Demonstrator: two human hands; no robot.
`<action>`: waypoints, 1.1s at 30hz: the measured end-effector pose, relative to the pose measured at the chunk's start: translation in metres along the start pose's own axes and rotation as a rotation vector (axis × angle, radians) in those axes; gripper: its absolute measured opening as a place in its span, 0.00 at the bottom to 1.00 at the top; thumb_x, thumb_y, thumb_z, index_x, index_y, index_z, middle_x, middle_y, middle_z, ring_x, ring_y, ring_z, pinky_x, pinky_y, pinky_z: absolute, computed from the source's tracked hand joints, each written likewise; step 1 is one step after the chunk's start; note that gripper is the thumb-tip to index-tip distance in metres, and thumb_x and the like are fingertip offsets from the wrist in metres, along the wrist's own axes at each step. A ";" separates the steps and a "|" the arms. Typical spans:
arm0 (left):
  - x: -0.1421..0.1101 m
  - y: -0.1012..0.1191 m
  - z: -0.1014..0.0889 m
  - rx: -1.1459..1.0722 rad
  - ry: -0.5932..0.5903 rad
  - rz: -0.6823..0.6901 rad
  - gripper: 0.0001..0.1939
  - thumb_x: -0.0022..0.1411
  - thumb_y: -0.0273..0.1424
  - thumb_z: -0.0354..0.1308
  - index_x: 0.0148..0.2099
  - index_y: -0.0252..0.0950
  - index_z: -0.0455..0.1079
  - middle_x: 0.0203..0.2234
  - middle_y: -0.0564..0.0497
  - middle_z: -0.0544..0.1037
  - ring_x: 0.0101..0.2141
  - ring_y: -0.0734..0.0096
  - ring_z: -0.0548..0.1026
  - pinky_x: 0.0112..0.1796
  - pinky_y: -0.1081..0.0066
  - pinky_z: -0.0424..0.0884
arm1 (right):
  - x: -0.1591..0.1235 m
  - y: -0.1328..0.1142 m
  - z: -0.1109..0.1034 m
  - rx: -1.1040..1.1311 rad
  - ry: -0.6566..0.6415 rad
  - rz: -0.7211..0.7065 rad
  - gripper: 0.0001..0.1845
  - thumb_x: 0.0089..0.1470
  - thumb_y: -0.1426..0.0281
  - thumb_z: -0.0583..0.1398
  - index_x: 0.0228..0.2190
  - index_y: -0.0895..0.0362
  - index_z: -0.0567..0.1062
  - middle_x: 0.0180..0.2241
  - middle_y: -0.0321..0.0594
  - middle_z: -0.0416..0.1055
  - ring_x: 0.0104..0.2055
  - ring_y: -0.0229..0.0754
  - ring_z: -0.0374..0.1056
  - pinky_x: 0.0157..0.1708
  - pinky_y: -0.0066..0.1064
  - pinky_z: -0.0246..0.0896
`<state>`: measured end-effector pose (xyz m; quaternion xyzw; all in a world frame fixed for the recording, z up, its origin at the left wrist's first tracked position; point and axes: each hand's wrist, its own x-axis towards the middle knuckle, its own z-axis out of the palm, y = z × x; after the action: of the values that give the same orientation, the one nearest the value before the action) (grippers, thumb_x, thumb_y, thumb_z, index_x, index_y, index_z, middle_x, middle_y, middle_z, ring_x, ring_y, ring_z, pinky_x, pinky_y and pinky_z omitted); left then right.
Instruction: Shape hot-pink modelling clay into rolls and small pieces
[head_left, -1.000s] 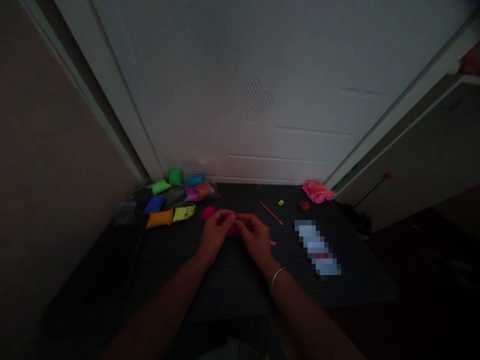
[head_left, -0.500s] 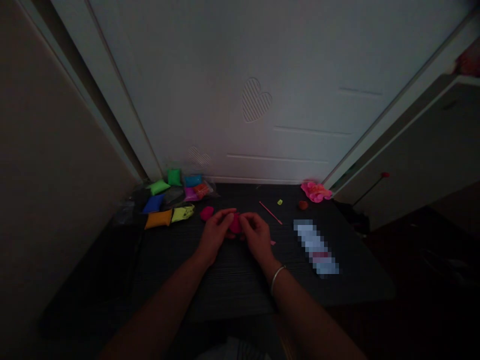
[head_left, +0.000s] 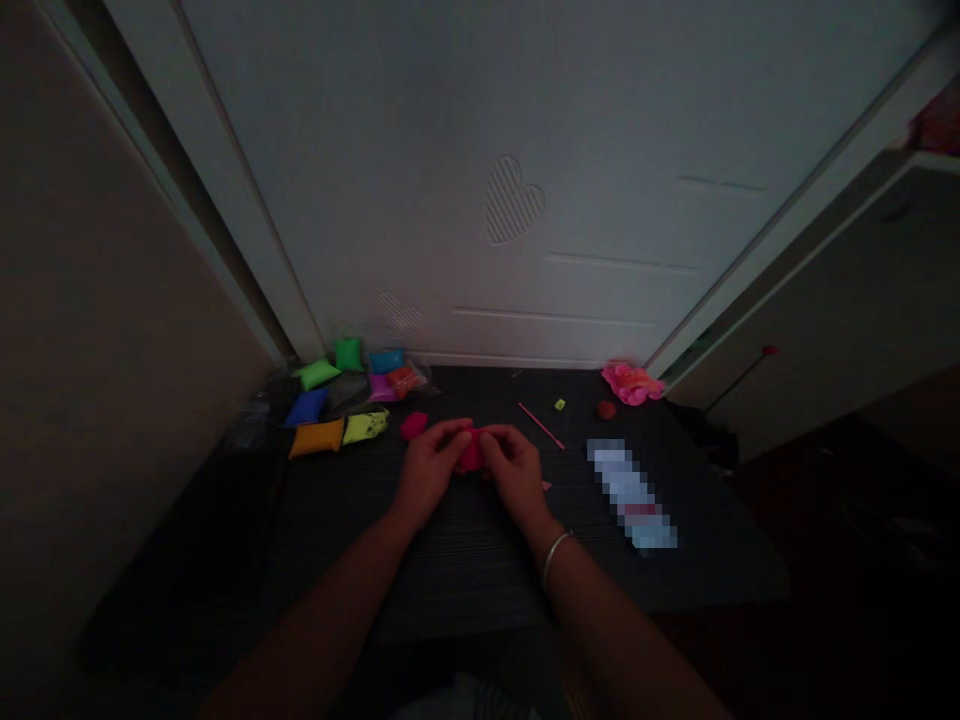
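Note:
Both my hands meet over the middle of a dark table. My left hand and my right hand pinch a piece of deep pink clay between their fingertips. A silver bangle rings my right wrist. A second lump of pink clay lies just left of my left hand on the table.
Several coloured clay packets lie at the table's far left. A thin pink stick, a small yellow bit, a red clay ball and pink clay petals lie far right. A white door stands behind.
The pink clay between my fingers has been turned and pressed slightly; my hands stay in the same spot.

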<state>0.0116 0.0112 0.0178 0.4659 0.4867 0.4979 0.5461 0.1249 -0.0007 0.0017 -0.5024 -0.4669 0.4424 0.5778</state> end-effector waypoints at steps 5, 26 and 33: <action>0.000 -0.001 0.000 -0.036 0.011 0.018 0.18 0.45 0.36 0.60 0.39 0.34 0.69 0.28 0.51 0.74 0.23 0.76 0.70 0.20 0.77 0.68 | 0.000 -0.003 0.000 -0.011 -0.004 0.038 0.10 0.45 0.64 0.58 0.28 0.58 0.72 0.22 0.33 0.67 0.21 0.32 0.60 0.15 0.22 0.55; 0.001 -0.006 0.000 -0.085 0.053 -0.019 0.15 0.43 0.36 0.61 0.33 0.33 0.70 0.24 0.52 0.73 0.24 0.75 0.70 0.23 0.76 0.68 | 0.000 -0.001 0.001 0.098 -0.056 0.097 0.11 0.42 0.64 0.59 0.28 0.58 0.71 0.22 0.33 0.67 0.20 0.31 0.61 0.15 0.22 0.57; 0.000 -0.004 0.000 -0.070 0.035 -0.013 0.14 0.44 0.36 0.60 0.34 0.33 0.70 0.24 0.52 0.74 0.24 0.75 0.70 0.24 0.75 0.67 | 0.002 -0.001 0.001 0.061 -0.065 0.088 0.10 0.42 0.65 0.60 0.28 0.59 0.71 0.21 0.32 0.67 0.20 0.31 0.61 0.15 0.21 0.56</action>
<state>0.0124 0.0106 0.0135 0.4347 0.4815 0.5190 0.5567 0.1245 0.0010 0.0024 -0.4898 -0.4492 0.4975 0.5575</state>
